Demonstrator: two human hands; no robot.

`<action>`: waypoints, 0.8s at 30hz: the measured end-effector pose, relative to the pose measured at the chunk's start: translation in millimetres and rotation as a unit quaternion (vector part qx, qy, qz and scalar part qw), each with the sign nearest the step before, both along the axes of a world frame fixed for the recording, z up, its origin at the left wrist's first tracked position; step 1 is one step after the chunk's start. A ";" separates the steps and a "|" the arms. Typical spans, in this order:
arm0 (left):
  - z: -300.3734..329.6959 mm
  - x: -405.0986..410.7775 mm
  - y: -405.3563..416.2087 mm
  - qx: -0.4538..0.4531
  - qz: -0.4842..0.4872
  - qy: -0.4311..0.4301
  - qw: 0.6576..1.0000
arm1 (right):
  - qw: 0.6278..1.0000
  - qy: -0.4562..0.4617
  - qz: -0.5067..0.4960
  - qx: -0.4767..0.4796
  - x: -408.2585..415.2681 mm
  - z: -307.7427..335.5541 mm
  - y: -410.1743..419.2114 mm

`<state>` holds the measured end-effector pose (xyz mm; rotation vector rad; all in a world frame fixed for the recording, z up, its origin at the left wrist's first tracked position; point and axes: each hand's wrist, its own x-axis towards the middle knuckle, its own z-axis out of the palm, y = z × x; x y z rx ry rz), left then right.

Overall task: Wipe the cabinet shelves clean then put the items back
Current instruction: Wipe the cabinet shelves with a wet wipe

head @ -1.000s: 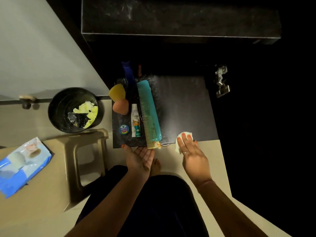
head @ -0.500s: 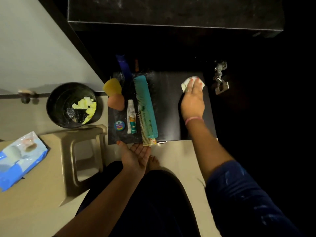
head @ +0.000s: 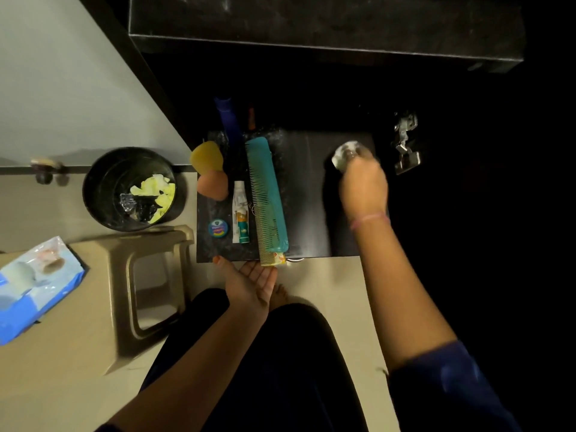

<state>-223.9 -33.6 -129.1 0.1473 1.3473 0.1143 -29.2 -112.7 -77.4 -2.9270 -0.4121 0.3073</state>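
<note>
**Fingers on wipe, far-right corner of shelf: risk log and setting**

Fingers (head: 350,157) of right hand (head: 363,185): pressed onto a crumpled white wipe (head: 341,154) at far-right corner of the dark shelf (head: 311,198). Blurred, so can't tell if they curl round the wipe or lie flat on it. Left hand (head: 251,285): palm up, released, holding nothing, just below shelf front edge under the comb tip.

Items, all on left half of shelf:
- teal comb (head: 268,198), lengthwise, near end overhanging front edge
- small tube (head: 241,216) touching or just beside comb, can't tell which
- round blue tin (head: 218,228) near front
- yellow sponge (head: 207,155) and pink sponge (head: 212,186), left edge
- blue bottle (head: 229,120) at back, partly in shadow

Risks (judgement):
- sideways sweep toward comb could nudge it off the front edge, overhang being the cause; left hand looks placed to catch
- left half stays unwiped unless items are shifted
- metal hinge (head: 405,145) near wiping hand: wipe or knuckles could snag

Surface: black, matte, dusty speckle at back and under items; right half looks cleaner.

Room: dim cabinet interior, pale open door (head: 68,82), beige floor (head: 56,369). Black bin (head: 99,188) with scraps, plastic stool (head: 146,282), blue wipes pack (head: 34,288).
</note>
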 end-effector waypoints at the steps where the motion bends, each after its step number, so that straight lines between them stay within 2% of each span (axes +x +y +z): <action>1: -0.5 -0.6 -0.7 0.003 -0.003 0.001 1.000 | 0.999 0.010 0.035 0.028 16.3 -14.0 13.3; 4: -1.2 -2.5 -1.3 0.011 -0.019 -0.001 1.000 | 0.995 0.037 0.096 0.000 46.2 -54.9 30.9; 6: -1.2 -2.5 -0.4 0.014 -0.028 0.000 1.000 | 0.999 0.014 0.030 -0.009 58.2 -66.0 22.8; 9: -1.4 -2.4 -0.8 0.013 -0.031 0.003 0.999 | 0.995 0.019 -0.085 0.041 56.3 -70.9 -2.0; 14: -1.9 -1.7 -0.2 0.008 -0.022 0.000 1.000 | 0.993 0.029 -0.083 0.077 -19.3 -70.3 -33.6; 19: 0.3 -0.9 1.9 -0.005 -0.006 -0.008 1.000 | 0.993 0.038 -0.113 -0.006 -98.2 -56.4 -90.8; 24: 4.6 -1.3 4.5 -0.018 -0.002 -0.010 1.000 | 0.973 0.123 -0.145 -0.133 -80.3 -7.8 -74.6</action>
